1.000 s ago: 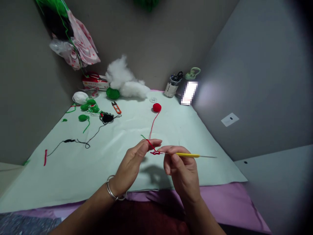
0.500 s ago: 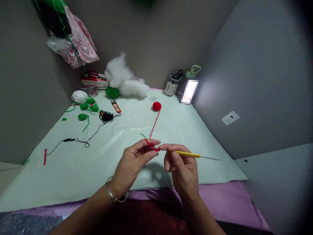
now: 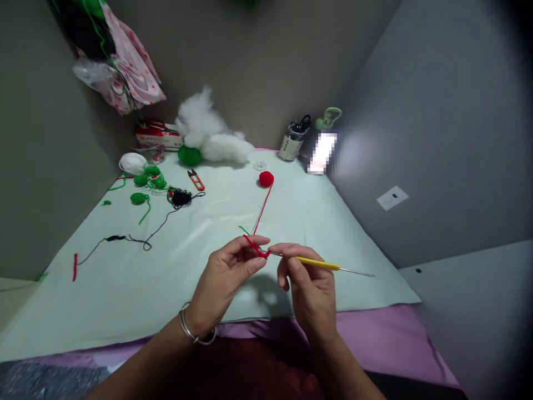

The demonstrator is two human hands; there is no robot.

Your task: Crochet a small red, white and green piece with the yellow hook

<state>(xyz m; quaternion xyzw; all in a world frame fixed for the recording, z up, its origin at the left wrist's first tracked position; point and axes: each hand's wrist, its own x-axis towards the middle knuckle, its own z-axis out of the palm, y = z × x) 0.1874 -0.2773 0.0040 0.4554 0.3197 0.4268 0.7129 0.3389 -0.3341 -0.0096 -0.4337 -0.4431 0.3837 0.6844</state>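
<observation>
1. The pale table cover (image 3: 125,311) is spread under everything; clock directions are taken from the red stitches.
2. White stuffing (image 3: 216,139) is heaped toward 11 o'clock; its fibres could be caught in the yarn if it were brushed by a sleeve.
3. The left hand (image 3: 222,272) is held between 8 and 9 o'clock, its thumb pinched against the fingers on the stitches; which finger is pressed behind cannot be told. If that pinch is loosened, the work could be twisted.
4. The right hand (image 3: 312,291) is placed at 4 o'clock, with the hook gripped between thumb and forefinger and the other fingers curled.
5. The crochet hook (image 3: 318,263) is pointed at the stitches, its yellow handle lying toward 3 o'clock. Its tip is hidden; a loop could be dropped if it were withdrawn too far, or a strand split by a careless angle.
6. The black yarn (image 3: 179,198) is left tangled toward 10 o'clock.
7. The red ball (image 3: 266,179) is set at 12 o'clock; it could be rolled by a sharp tug.
8. The red strand (image 3: 263,209) is run from ball to left hand and draped over the forefinger; stitches could be tightened by too much tension.
9. The red stitches (image 3: 265,255) are pinched at the clock's centre, beside the hook's tip.
</observation>
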